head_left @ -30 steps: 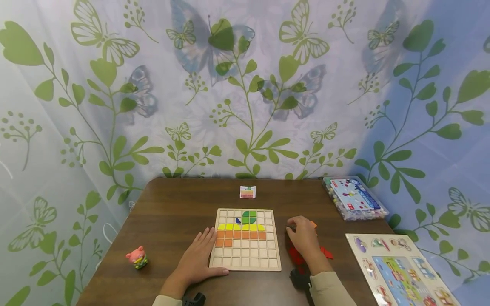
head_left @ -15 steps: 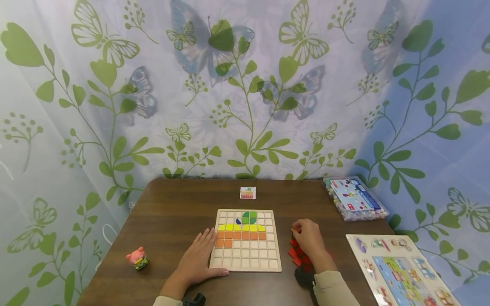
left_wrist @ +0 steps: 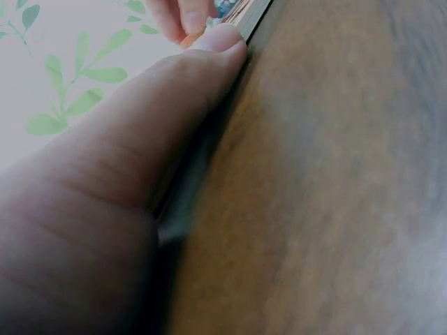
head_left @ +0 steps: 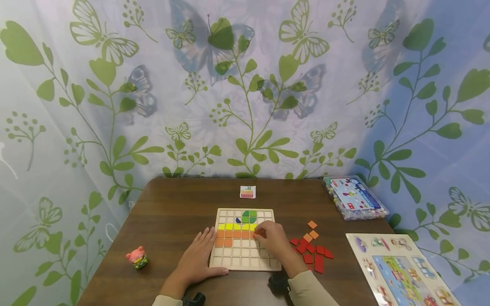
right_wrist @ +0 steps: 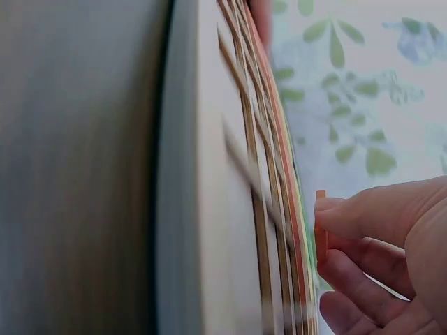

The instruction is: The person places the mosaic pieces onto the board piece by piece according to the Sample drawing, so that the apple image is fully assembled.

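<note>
A square wooden grid board (head_left: 245, 258) lies at the middle of the table, with green, blue, yellow and orange tiles set in its cells. My left hand (head_left: 194, 260) rests along the board's left edge, fingers straight and spread, the thumb at its front-left corner. Over the right part of the board, my right hand (head_left: 276, 242) pinches an orange tile (right_wrist: 321, 230) between thumb and fingers. In the right wrist view that tile stands on edge, just above the board's surface. Fingers of the right hand hide several cells on the board's right side.
Loose orange tiles (head_left: 312, 224) and red tiles (head_left: 319, 263) lie right of the board. A small pattern card (head_left: 247, 192) sits behind it. A pink figurine (head_left: 137, 257) stands at left; a clear box of beads (head_left: 356, 199) and a picture puzzle (head_left: 402, 272) are at right.
My right hand has picked up an orange tile from the loose tiles and carried it left over the board, uncovering the red and orange tiles. The left hand has stayed in place.
</note>
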Demonstrator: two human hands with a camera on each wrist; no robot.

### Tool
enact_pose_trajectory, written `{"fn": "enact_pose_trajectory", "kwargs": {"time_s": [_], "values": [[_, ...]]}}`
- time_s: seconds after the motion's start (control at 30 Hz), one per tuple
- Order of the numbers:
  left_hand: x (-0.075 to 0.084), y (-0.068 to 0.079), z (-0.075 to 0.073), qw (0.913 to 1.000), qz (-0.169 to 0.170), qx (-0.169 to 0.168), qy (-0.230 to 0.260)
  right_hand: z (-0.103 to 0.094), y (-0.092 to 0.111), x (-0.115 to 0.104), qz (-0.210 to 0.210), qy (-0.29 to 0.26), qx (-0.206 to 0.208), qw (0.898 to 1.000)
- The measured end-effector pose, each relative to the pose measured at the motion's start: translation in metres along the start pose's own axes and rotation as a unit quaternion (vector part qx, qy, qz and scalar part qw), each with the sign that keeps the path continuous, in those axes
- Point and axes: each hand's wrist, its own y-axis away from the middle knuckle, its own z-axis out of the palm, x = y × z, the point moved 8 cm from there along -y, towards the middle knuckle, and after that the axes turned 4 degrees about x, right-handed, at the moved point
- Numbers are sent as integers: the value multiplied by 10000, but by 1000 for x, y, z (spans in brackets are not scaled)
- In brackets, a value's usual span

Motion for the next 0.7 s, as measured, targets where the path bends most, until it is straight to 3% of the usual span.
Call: {"fn": "enact_pose_trajectory", "kwargs": {"time_s": [0.17,0.3,0.47,0.7], "values": [[1,1,1,9999,54,69,58,26,-2,-27,-178,-136,-516,9984],[1,1,1,9998,74,91,137,40,-1,-41,-311,-167,-699,9969],[2,0,-1,10000,52,-7,79,47,-3,-49,-526,-40,-655,9965],[1,1,-2,10000,48,-11,46,46,1,-45,-428,-127,-672,9967]]}}
